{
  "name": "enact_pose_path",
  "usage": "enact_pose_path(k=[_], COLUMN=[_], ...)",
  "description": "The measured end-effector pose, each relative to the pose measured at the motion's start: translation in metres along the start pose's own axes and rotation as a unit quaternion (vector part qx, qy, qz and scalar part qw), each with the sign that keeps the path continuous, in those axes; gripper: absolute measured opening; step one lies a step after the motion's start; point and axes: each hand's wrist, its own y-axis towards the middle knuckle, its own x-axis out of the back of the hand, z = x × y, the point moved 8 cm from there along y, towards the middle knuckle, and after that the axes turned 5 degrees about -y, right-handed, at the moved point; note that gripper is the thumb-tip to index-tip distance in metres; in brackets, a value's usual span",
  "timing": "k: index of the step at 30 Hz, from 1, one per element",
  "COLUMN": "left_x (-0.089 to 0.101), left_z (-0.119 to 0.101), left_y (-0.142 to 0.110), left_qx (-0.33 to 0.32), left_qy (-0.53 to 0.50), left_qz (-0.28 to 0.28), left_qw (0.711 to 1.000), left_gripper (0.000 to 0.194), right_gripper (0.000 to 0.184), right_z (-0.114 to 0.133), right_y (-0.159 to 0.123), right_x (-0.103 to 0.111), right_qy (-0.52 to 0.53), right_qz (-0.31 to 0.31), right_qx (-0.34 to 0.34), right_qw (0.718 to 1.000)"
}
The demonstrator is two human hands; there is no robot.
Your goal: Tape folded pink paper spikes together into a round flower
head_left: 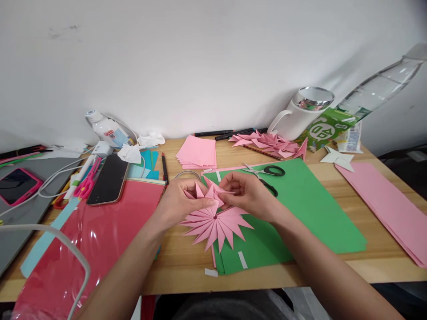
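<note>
A pink folded-paper star with many points hangs between my hands, over the edge of the green paper sheets. My left hand pinches its upper left part, thumb in front. At the upper right, my right hand grips a folded point between thumb and fingers. Some folds at the top are hidden behind my fingers. Just beyond my right hand, scissors with black handles lie on the green paper.
A stack of pink paper squares and a pile of folded pink pieces lie near the wall. A white mug stands back right, beside a green carton. A phone and red paper are on the left.
</note>
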Motion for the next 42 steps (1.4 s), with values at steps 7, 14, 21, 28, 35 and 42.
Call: enact_pose_path(k=[7,14,21,28,35,42], left_x=[-0.004,-0.005,-0.007,-0.007,-0.009,-0.01], left_z=[0.006,0.005,0.007,0.004,0.005,0.002], left_y=[-0.001,-0.001,-0.001,-0.001,-0.001,-0.001], left_qx=[0.032,0.028,0.032,0.028,0.024,0.018], left_qy=[-0.012,-0.016,-0.007,-0.013,-0.034,-0.044], left_qz=[0.012,0.01,0.028,0.024,0.035,0.043], left_qw=[0.999,0.999,0.999,0.999,0.999,0.998], left_gripper=[0.038,0.036,0.036,0.033,0.033,0.027], right_gripper=[0.039,0.031,0.029,0.027,0.028,0.028], right_z=[0.003,0.004,-0.001,-0.006,-0.005,-0.004], right_y=[0.0,0.001,0.001,0.001,0.0,0.001], right_x=[-0.005,-0.009,-0.007,-0.005,-0.003,-0.002], right_qy=[-0.033,-0.005,0.005,0.03,0.037,0.037], right_qz=[-0.003,0.023,0.013,-0.009,-0.029,-0.033], right_qx=[0.028,0.028,-0.012,-0.027,-0.037,-0.04], right_qw=[0.999,0.999,1.0,0.999,0.998,0.998])
